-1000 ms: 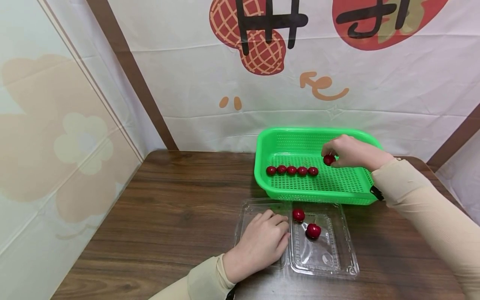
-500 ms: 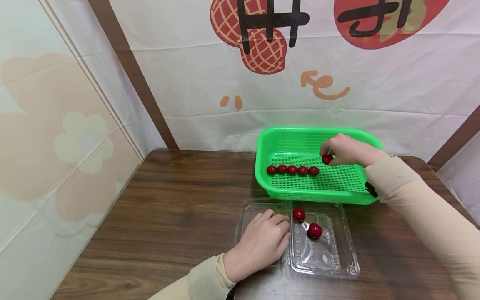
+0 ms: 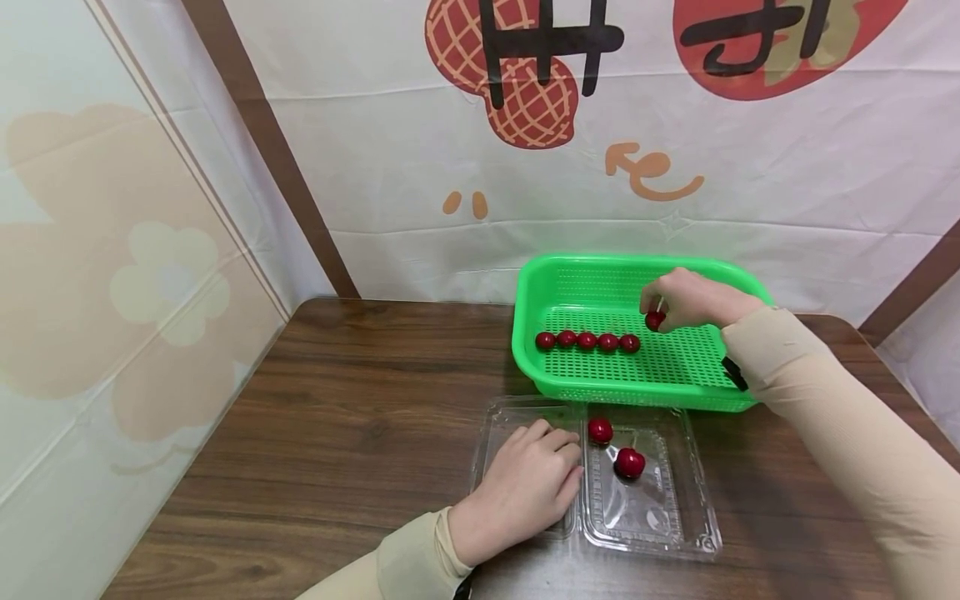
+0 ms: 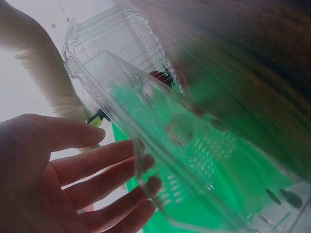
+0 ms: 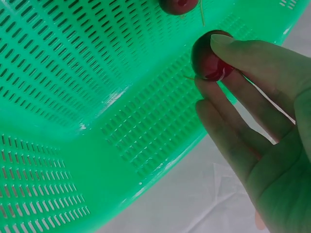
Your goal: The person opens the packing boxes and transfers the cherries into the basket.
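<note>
My right hand pinches a dark red cherry between thumb and fingertips, over the right half of the green basket. Inside the basket, several cherries form a straight row to the left of that hand. My left hand rests on the left half of an opened clear plastic clamshell box, its fingers relaxed at the middle fold. In the left wrist view those fingers are spread loosely against the clear plastic. Two cherries, a rear one and a front one, lie in the box's right half.
A brown wood-grain table carries everything. The basket stands at the back, close to a printed white cloth, with the clamshell box directly in front of it. Another cloth panel hangs along the left side.
My right hand has shifted slightly left within the basket, still pinching the cherry. The left hand and the box stay in place.
</note>
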A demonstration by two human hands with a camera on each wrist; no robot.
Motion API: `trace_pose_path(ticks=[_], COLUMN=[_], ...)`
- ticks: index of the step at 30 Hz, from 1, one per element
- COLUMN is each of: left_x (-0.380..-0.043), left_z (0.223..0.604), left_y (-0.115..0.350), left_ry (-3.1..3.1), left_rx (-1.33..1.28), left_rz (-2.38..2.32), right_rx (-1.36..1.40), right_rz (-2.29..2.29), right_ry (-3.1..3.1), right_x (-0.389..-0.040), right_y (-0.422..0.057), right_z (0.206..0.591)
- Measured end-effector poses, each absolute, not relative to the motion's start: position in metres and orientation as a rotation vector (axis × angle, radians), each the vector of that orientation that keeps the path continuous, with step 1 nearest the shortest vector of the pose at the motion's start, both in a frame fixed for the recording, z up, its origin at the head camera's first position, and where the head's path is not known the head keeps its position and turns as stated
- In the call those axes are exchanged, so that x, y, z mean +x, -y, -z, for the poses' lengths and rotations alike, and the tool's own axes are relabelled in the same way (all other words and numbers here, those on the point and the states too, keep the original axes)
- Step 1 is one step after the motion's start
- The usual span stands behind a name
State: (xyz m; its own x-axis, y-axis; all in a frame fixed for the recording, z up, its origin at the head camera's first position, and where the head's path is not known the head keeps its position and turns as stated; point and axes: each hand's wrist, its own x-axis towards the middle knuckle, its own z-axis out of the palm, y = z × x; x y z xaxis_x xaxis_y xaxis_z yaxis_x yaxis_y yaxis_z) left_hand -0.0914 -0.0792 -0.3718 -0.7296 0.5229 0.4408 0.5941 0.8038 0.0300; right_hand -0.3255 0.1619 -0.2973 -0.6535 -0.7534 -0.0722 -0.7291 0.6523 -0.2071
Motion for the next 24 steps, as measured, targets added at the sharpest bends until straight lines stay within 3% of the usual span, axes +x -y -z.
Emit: trace_pose_path(ticks=[24], left_x=[-0.095], left_z=[0.376], left_y=[0.079], left_ry=[2.567], left_rx=[-0.843], left_rz=[0.220], right_rx=[-1.074], right_rz=[0.202], right_ry=[-2.672], right_x=[-0.341], right_y=[-0.158], right_z=[0.323])
